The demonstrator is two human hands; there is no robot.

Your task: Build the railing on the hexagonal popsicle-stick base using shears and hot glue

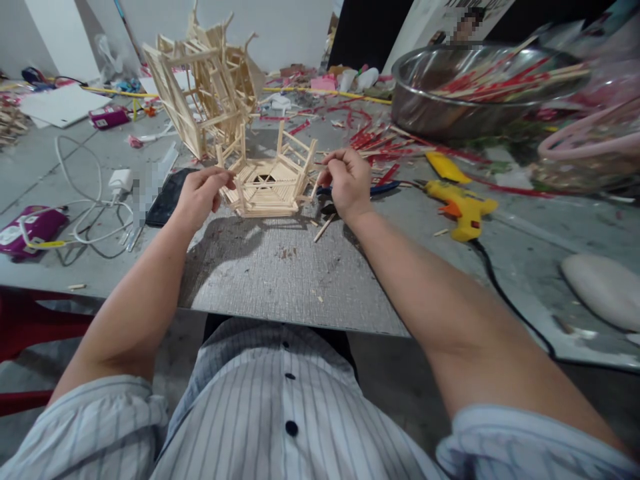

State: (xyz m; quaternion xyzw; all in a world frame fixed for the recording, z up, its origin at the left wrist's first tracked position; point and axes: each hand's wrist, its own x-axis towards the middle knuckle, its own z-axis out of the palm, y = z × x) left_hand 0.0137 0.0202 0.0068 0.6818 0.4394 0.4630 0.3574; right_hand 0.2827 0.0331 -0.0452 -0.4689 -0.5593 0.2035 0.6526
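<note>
A small hexagonal frame of thin wooden sticks (pixel 267 181) sits on the grey mat (pixel 270 267) in front of me. My left hand (pixel 200 195) grips its left side, fingers curled around a post. My right hand (pixel 347 181) is closed at the frame's right side, pinching a thin wooden stick against the edge. A larger stick tower (pixel 205 83) stands just behind the small frame. One loose stick (pixel 324 228) lies on the mat below my right hand.
A yellow glue gun (pixel 457 203) with a black cord lies to the right. A metal bowl (pixel 450 87) of red-tipped sticks stands at the back right. A black phone (pixel 167 197), a white charger (pixel 120 180) and a purple pouch (pixel 30 228) lie left.
</note>
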